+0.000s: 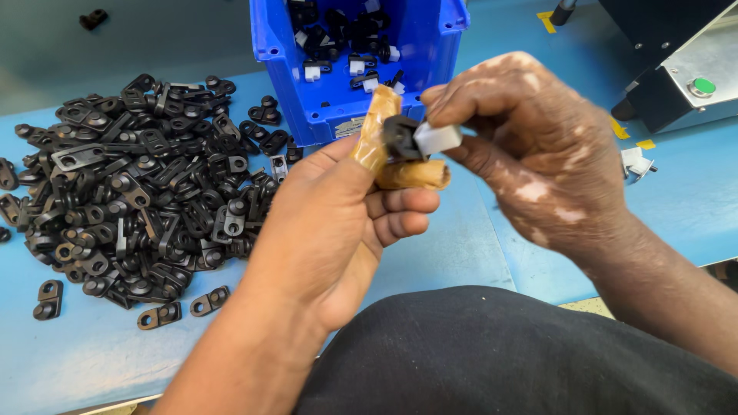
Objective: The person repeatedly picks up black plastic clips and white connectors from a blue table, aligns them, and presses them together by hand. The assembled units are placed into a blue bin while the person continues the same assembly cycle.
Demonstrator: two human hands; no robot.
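Lower frame: a black fabric garment (500, 353), matte and smooth, fills the bottom centre.

Centre frame: the left hand (338, 223) wears two tan rubbery finger cots on thumb and forefinger; these are pinched together on a small black plastic clip (400, 138), while the other three fingers are curled loosely into the palm. The right hand (530, 146) comes in from the right; its thumb and forefinger are clamped on a small white rectangular plastic insert (438, 138), which sits against the black clip. Clip and insert are held in the air at centre frame, above the blue table (461, 246), a smooth surface with a faintly scuffed finish.

Left of frame: a heap of black plastic clips (138, 192), flat lugs with round holes, glossy, too many to count. About six strays lie apart along its lower and left edges.

Upper centre: one blue plastic bin (338, 84), open-topped, holding black clips fitted with white inserts; count not determinable.

Right edge: two white inserts (638, 163) on the table. Upper right: one black and steel machine housing (676, 69) bearing one round green button (702, 85).
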